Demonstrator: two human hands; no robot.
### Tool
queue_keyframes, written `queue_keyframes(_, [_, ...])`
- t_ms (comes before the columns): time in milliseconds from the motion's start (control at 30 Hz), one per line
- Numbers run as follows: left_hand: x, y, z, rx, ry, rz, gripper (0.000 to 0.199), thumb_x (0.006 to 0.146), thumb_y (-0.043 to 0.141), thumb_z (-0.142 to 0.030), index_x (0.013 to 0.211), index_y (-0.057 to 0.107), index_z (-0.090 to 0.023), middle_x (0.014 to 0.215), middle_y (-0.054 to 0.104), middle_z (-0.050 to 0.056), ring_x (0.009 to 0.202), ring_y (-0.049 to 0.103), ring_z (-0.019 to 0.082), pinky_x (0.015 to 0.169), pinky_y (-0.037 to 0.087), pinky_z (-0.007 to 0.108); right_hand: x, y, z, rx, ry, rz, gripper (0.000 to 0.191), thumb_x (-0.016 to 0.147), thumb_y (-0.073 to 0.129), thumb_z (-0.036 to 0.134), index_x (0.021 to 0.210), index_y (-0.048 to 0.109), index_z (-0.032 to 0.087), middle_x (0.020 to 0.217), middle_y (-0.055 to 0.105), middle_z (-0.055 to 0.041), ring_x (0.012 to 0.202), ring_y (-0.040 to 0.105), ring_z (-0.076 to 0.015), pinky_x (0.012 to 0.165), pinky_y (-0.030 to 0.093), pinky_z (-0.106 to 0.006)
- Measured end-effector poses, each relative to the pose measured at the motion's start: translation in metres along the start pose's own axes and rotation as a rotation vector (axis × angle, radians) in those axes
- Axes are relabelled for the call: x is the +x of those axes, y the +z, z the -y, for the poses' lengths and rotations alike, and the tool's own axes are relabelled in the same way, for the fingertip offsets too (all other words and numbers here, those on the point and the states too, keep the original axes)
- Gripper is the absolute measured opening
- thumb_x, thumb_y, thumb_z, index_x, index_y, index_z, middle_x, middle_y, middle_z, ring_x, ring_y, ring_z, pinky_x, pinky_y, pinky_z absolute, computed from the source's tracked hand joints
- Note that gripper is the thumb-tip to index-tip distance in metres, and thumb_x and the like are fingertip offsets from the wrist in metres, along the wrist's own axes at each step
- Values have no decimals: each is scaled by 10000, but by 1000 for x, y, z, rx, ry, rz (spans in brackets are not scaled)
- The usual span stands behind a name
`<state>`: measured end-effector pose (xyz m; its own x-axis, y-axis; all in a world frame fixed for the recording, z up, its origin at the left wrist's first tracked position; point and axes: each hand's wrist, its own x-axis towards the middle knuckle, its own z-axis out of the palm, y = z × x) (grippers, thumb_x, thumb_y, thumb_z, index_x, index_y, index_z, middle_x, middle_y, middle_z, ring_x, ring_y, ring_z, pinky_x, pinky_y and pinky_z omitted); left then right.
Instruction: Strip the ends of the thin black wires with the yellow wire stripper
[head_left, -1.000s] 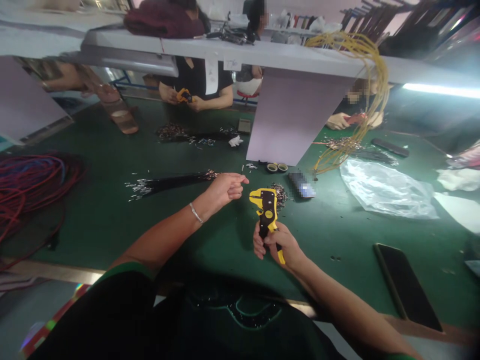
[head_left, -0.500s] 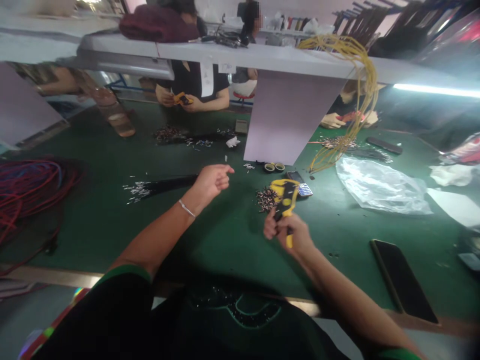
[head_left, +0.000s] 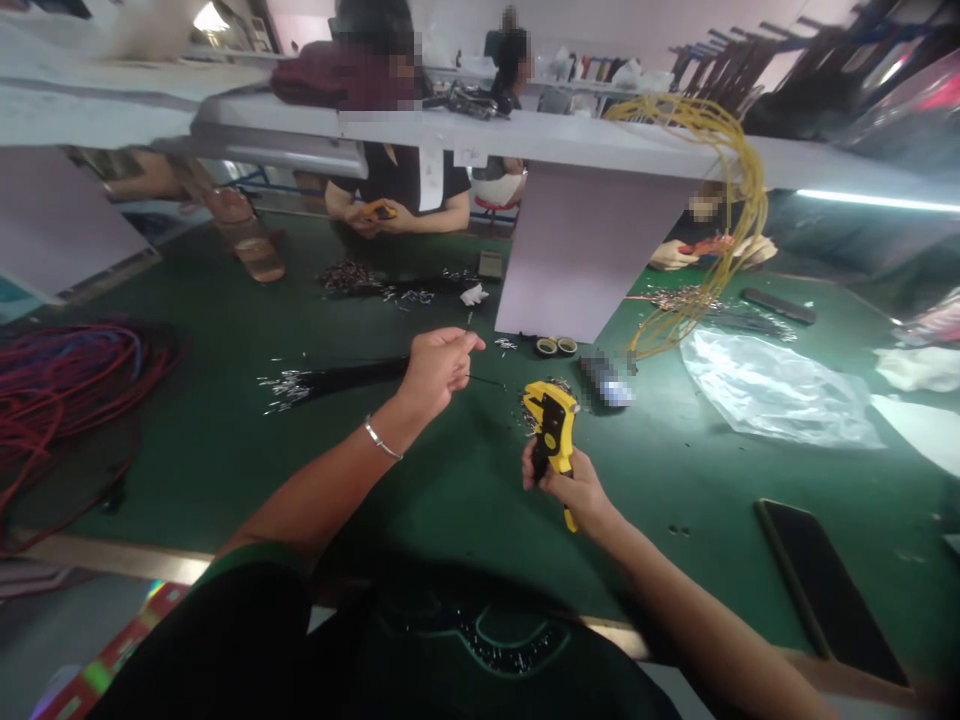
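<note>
Just right of a bundle of black wires with bare silvery ends, my left hand is closed in a pinch. A thin dark wire sticks out of it to the right. The fingers of my right hand are wrapped round the handles of a yellow and black wire stripper, whose head points up and left. Behind the tool's head lies a pile of small metal terminals, partly hidden.
Red and blue cables lie coiled at the left. A dark phone rests at the right, below a clear plastic bag. A lilac panel stands ahead under a shelf. People with tools sit across the table.
The wire stripper has turned more upright in my right hand and now shows its side. A thin wire now shows at my left hand. The whole view has shifted slightly.
</note>
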<state>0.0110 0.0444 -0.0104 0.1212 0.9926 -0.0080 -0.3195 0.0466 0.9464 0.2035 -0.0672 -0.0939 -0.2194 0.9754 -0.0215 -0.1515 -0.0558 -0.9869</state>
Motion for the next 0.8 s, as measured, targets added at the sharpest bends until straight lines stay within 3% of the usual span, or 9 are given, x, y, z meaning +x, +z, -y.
queue_keyframes(167, [-5, 2, -6, 40, 81, -31, 174, 829, 567, -156, 659, 601, -134, 378, 268, -99, 325, 210, 18, 365, 147, 195, -8, 5, 0, -527, -115, 88, 336, 613, 501, 99, 933, 543, 192, 778, 567, -15, 679, 525, -175, 642, 441, -316])
queue_keyframes(300, [-7, 2, -7, 47, 119, -36, 161, 824, 561, -156, 672, 608, -131, 382, 266, -99, 330, 209, 19, 362, 143, 195, -12, 13, 4, -986, -322, 202, 460, 615, 523, 116, 1073, 537, 145, 943, 594, -104, 819, 543, -241, 752, 459, -382])
queue_keyframes(400, [-8, 3, -6, 56, 124, -48, 166, 826, 552, -154, 671, 606, -130, 378, 267, -99, 330, 206, 19, 363, 145, 197, -14, 17, 5, -1210, -370, 295, 513, 665, 550, 156, 1176, 528, 127, 1035, 602, -140, 924, 531, -280, 834, 440, -427])
queue_keyframes(567, [-8, 5, -5, 57, 108, -60, 166, 826, 570, -172, 666, 597, -132, 375, 265, -103, 330, 203, 16, 366, 149, 195, -15, 18, 3, -1323, -386, 309, 500, 711, 605, 233, 1200, 547, 144, 1050, 614, -127, 951, 523, -284, 833, 428, -419])
queue_keyframes(800, [-9, 6, -3, 54, 97, -59, 152, 817, 588, -181, 672, 599, -135, 386, 264, -105, 334, 206, 16, 367, 145, 192, -12, 15, 7, -1234, -385, 340, 416, 715, 659, 266, 1115, 602, 167, 1013, 637, -111, 917, 549, -265, 809, 453, -409])
